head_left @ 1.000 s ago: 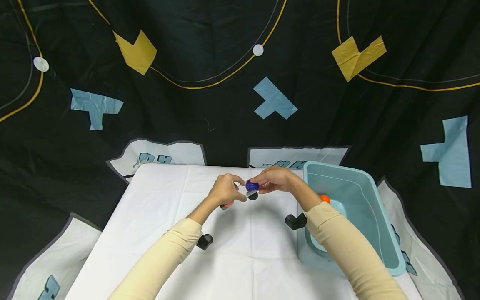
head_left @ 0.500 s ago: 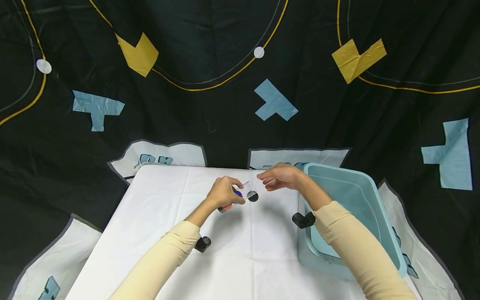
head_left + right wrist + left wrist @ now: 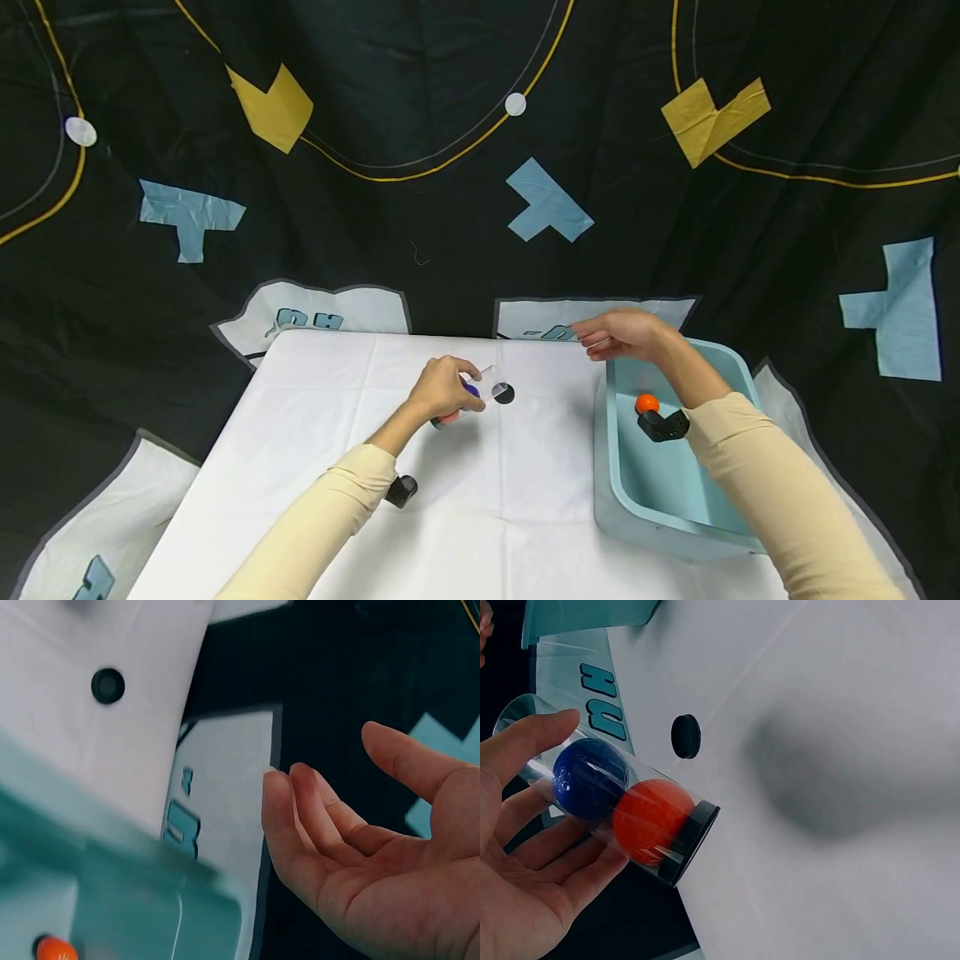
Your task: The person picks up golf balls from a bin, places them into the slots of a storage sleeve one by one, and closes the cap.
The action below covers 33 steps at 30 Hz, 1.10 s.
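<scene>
My left hand (image 3: 444,387) grips a clear plastic tube (image 3: 637,791) tilted over the white table. Inside it, a blue ball (image 3: 591,778) lies against a red-orange ball (image 3: 654,820), which sits by the black cap (image 3: 692,844) closing the lower end. The tube's other end has no cap on it. A loose black cap (image 3: 504,393) lies on the table just right of the tube. My right hand (image 3: 624,333) hangs over the far left corner of the light blue bin (image 3: 613,467), fingers loosely bent, holding nothing. An orange ball (image 3: 647,404) is in the bin.
The bin stands on the right side of the white-covered table (image 3: 450,533). A black wrist camera (image 3: 663,426) on the right arm overlaps the bin. Behind the table hangs a black cloth (image 3: 420,242) with taped shapes.
My right hand let go of the blue ball at the tube's mouth and moved right, over the bin. The blue ball slid down into the tube; my left hand stayed nearly still.
</scene>
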Tool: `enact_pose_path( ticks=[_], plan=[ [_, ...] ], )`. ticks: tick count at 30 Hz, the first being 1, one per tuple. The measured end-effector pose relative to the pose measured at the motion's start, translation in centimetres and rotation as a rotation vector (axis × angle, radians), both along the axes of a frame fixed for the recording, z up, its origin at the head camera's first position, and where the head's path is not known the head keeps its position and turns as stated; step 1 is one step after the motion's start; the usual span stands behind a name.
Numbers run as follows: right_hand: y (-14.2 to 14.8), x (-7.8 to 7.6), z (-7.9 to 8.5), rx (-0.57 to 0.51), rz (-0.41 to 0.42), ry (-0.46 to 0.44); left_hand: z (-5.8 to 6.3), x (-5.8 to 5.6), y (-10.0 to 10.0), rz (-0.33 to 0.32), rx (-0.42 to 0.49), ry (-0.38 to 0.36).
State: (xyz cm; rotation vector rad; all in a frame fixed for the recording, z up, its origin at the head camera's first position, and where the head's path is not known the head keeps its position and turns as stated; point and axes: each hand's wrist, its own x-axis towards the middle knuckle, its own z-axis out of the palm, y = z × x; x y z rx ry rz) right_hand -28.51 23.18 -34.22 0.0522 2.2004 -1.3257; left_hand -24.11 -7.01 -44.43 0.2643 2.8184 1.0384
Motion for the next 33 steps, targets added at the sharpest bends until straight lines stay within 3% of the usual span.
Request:
enact_pose_path(
  ticks=[5, 12, 21, 28, 33],
  plan=[
    [2.7, 0.3, 0.0, 0.008, -0.027, -0.008, -0.1, 0.1, -0.2, 0.000, 0.005, -0.002],
    [5.8, 0.8, -1.7, 0.019, -0.118, -0.031, 0.0, 0.1, -0.3, -0.004, 0.004, -0.003],
    [10.0, 0.8, -5.5, -0.006, -0.225, -0.138, -0.1, 0.0, -0.6, 0.000, -0.004, 0.004],
    [11.9, 1.6, -8.6, 0.013, -0.348, -0.151, -0.1, 0.0, -0.8, 0.004, -0.011, 0.015],
    [12.8, 2.2, -10.1, -0.016, -0.391, -0.172, -0.1, 0.0, -0.9, 0.005, -0.005, 0.018]
  ],
)
